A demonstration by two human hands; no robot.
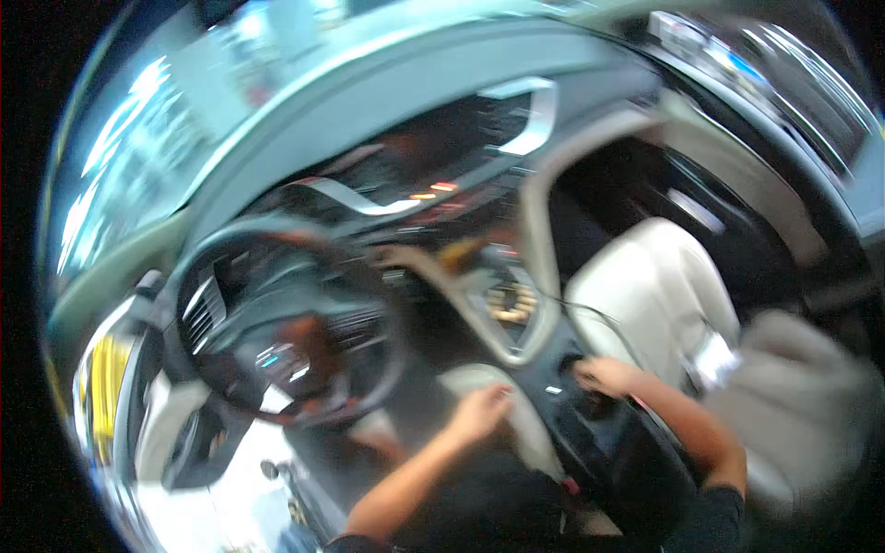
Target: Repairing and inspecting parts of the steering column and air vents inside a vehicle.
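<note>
The whole picture is smeared by motion. My left hand (479,412) is closed in front of my body, above the edge of the beige driver's seat (518,398); what its fingers hold, if anything, does not show. To the right, my right hand (604,376) bends its fingers together over a dark hollow in the black centre console (590,433). Whatever they grip there is hidden. Just ahead of the hands, a ring of pale beads (510,302) lies in the console tray. A thin dark cable (590,309) runs from the tray towards the passenger side.
A dark steering wheel (286,332) stands at the left, below the dashboard (396,111). Beyond the console is the beige passenger seat (654,276), with a bright, blurred object (714,359) on it. The driver's door side (166,424) opens onto bright floor.
</note>
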